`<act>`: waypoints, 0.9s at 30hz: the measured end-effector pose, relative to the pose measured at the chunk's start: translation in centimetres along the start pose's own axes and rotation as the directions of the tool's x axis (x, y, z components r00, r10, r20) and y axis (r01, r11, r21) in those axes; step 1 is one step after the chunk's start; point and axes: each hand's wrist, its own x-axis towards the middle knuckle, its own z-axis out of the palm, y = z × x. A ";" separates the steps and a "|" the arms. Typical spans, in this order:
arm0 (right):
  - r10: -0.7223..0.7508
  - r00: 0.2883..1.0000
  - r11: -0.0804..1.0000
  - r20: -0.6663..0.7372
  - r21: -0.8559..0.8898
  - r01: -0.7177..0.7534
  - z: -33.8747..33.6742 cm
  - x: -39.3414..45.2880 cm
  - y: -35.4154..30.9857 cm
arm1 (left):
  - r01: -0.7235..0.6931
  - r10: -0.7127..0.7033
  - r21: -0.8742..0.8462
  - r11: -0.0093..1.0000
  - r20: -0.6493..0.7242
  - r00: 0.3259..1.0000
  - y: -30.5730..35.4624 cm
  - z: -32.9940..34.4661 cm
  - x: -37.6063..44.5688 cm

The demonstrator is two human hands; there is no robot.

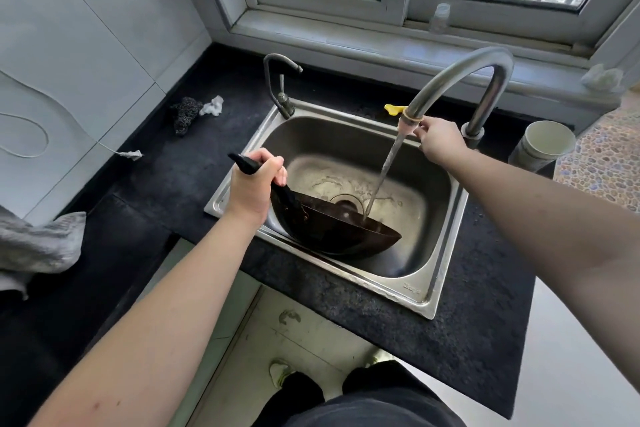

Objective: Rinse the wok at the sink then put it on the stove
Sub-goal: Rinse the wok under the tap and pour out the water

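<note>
The rinse is under way: the left hand (254,184) has its grip clenched round the black handle (247,165) of the wok (332,230), which hangs tilted inside the sink (429,291) near its front left wall, while water (384,170) from the tall faucet (460,74) falls into the bowl. The right hand (438,144) pinches the spout tip, steering the stream.

Next, by my judgement, comes swirling and tipping out, then shutting off the tap and carrying the wok to the stove (not in view).

The wok holds only running water; how much pools inside I cannot tell. The basin floor is wet. A white cup (542,146) on the counter (485,288) looks empty.
</note>
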 end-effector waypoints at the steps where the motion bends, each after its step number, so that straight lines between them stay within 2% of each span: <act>1: 0.002 1.000 1.000 -0.013 0.005 -0.002 0.1 -0.1 0.0 | 0.002 -0.002 -0.001 1.000 -0.009 1.000 -0.4 -0.4 -0.5; 5: 0.015 0.999 0.998 -0.028 0.061 -0.013 0.5 -0.7 0.1 | -0.003 0.003 0.058 0.998 0.003 1.000 -1.5 -1.2 -2.5; 8: 0.034 0.999 0.995 -0.011 0.096 -0.033 0.8 -0.8 0.2 | -0.060 0.046 0.156 0.986 0.089 0.995 -1.7 -0.7 -4.4; 11: 0.057 0.998 0.996 0.012 0.065 -0.058 1.2 -1.0 0.5 | -0.143 0.105 0.194 0.971 0.192 0.976 -3.0 -1.2 -6.6; 14: 0.053 0.999 0.998 0.009 0.018 -0.054 1.4 -1.9 0.4 | -0.168 0.133 0.180 0.969 0.196 0.972 -4.9 -2.6 -8.1; 17: 0.111 0.994 0.994 -0.016 0.021 -0.110 1.8 -3.1 0.5 | -0.131 0.092 0.191 0.973 0.201 0.975 -6.5 -3.8 -9.5; 20: 0.171 0.985 0.982 -0.007 0.081 -0.170 2.6 -5.4 0.8 | -0.149 0.073 0.326 0.933 0.235 0.969 -7.8 -4.8 -11.0; 23: 0.215 0.976 0.966 0.011 0.143 -0.215 3.8 -8.2 1.0 | -0.109 0.021 0.437 0.893 0.201 0.979 -8.5 -5.2 -11.5; 25: 0.253 0.968 0.953 0.011 0.169 -0.251 4.7 -10.4 0.6 | -0.046 -0.073 0.488 0.872 0.222 0.972 -8.4 -5.4 -11.5; 27: 0.295 0.956 0.939 -0.006 0.189 -0.289 5.8 -12.6 -0.2 | 0.032 -0.199 0.483 0.875 0.299 0.933 -8.4 -6.0 -11.4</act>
